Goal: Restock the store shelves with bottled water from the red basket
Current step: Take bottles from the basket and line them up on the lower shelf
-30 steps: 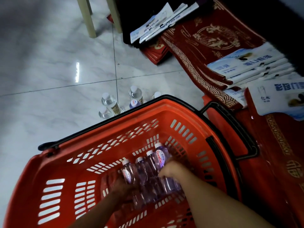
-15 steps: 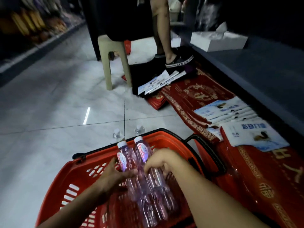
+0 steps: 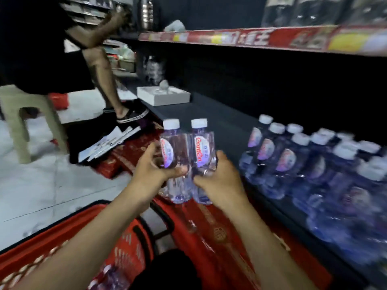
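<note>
Dim store aisle: pale tiled floor on my left, a dark low shelf running along my right. I hold two water bottles upright in the air, touching side by side, just off the shelf's front edge and beyond the far rim of the red basket, which sits below my forearms. My left hand wraps the left bottle, thumb across its front under the label and fingers curled behind. My right hand grips the right bottle low on its body, fingers closed round it. Both caps are white and on. Rows of matching stock stand packed along the shelf's front edge to my right, blurred toward the near end. A white box sits at the shelf's far end. An upper shelf with a red printed strip runs overhead. Red mats lie on the floor along the shelf's foot. Another person's leg stands beside a pale stool at far left. Inside the basket's near corner I see something purplish, too blurred to name.
</note>
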The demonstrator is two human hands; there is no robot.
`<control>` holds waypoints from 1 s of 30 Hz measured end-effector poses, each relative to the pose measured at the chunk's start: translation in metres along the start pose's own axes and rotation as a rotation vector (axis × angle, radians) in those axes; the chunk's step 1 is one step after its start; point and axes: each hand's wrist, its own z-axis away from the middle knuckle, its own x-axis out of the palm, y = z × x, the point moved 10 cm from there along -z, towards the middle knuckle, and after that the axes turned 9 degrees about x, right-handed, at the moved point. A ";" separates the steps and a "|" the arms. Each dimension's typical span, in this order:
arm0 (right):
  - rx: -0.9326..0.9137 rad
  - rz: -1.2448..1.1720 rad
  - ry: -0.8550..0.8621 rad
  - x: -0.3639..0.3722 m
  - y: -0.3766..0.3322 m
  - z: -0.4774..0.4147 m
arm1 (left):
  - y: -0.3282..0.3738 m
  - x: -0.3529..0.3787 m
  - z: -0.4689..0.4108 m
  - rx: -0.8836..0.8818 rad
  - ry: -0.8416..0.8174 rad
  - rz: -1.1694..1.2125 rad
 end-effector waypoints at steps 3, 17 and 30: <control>0.024 -0.047 0.113 -0.057 0.021 0.007 | 0.000 0.063 -0.015 0.053 -0.070 -0.009; -0.017 -0.202 0.512 -0.150 0.087 0.037 | -0.011 0.198 -0.018 0.137 -0.155 0.106; 0.080 -0.141 0.535 -0.157 0.127 0.023 | -0.035 0.224 -0.001 0.135 -0.150 0.083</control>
